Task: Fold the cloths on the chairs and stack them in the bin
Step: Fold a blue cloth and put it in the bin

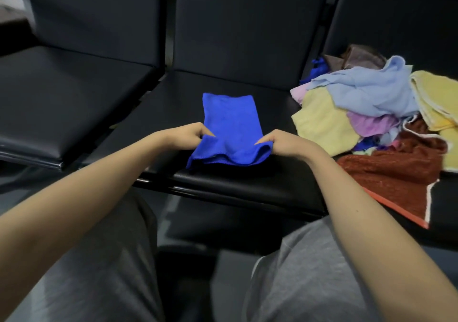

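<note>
Blue cloth (230, 121) lies on the middle chair (247, 83), doubled into a narrow strip, with its far end flat and its near end lifted. The left hand (190, 135) and right hand (280, 140) each pinch a near corner, both grips clamped on it, so another fold looks under way. A pile (371, 103) of unfolded cloths sits on the right chair (396, 19). No bin or finished stack shows, so most of the task seems left.

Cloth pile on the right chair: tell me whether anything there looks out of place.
The rust-brown towel hangs over the right chair's front edge, its orange-trimmed corner dangling, so it might slip off. The rest of the pile is a loose, unfolded heap on the seat.
</note>
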The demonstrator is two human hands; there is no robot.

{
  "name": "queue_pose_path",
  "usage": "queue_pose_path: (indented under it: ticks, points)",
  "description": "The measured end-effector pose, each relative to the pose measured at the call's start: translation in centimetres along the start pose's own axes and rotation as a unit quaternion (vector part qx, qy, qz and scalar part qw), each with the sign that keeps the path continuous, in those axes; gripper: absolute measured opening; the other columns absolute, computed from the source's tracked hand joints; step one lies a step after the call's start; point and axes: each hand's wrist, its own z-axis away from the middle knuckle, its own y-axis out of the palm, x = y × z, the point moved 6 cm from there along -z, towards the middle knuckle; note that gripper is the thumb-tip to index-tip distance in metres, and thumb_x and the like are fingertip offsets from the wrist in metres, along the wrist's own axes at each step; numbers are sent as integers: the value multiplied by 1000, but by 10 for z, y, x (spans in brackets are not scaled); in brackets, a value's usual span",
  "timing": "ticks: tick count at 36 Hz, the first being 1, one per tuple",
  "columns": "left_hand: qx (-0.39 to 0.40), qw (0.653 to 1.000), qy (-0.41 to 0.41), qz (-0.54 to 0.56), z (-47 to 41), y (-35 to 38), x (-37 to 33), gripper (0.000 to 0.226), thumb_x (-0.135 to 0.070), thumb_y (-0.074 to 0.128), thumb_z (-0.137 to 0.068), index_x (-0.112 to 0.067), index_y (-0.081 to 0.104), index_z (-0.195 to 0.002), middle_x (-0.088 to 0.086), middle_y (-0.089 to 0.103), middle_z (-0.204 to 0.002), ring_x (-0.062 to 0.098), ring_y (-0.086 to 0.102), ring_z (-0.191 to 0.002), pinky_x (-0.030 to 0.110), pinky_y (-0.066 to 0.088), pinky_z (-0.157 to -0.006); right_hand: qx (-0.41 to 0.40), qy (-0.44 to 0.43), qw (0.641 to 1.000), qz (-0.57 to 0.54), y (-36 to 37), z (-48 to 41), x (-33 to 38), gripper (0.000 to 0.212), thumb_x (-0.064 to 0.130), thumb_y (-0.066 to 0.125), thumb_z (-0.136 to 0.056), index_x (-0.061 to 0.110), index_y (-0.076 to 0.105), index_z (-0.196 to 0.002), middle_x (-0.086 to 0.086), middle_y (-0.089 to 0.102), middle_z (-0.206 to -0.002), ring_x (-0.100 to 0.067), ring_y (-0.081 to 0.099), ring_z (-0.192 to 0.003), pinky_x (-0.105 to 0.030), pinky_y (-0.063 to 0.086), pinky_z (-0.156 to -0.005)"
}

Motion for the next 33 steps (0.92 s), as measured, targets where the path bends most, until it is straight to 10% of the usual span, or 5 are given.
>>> queue_pose_path:
  ticks: [8,12,16,28,33]
  points:
    - [147,979,-94,105,10,8,-12,14,0,49,-71,-6,55,-61,-7,52,-54,6,47,-51,20,41,-53,204,83,963,-154,16,3,-11,44,34,73,-68,24,59,-108,12,68,-101,-7,63,-89,-20,50,-71]
    - [-93,966,-128,203,-12,-20,-8,34,6,43,-91,-8,50,-62,-8,50,-47,2,45,-43,17,37,-43,-25,59,966,-250,-11,-19,-6,10,13,56,-93,16,65,-95,7,69,-80,-12,60,-78,-18,49,-58]
    - [-152,848,-198,467,-20,-20,4,22,-27,49,-97,-15,59,-82,0,63,-71,8,63,-59,18,49,-54,-188,90,898,-387,-30,-31,-18,14,22,49,-98,19,56,-109,4,63,-84,-9,59,-70,-21,47,-57]
    - [-258,922,-223,182,-25,-29,23,12,-14,58,-88,-6,59,-98,4,60,-83,15,58,-71,20,48,-52,-217,205,933,-203,-13,-34,-33,54,19,54,-93,6,34,-141,-6,54,-105,-10,52,-71,-21,39,-56]
    - [-251,933,-256,27,-26,-22,22,28,-29,60,-87,-5,62,-100,6,62,-95,23,59,-89,32,48,-75,-264,222,918,-197,-6,-35,-33,31,28,59,-89,6,51,-109,-7,54,-97,-19,51,-85,-23,31,-50]
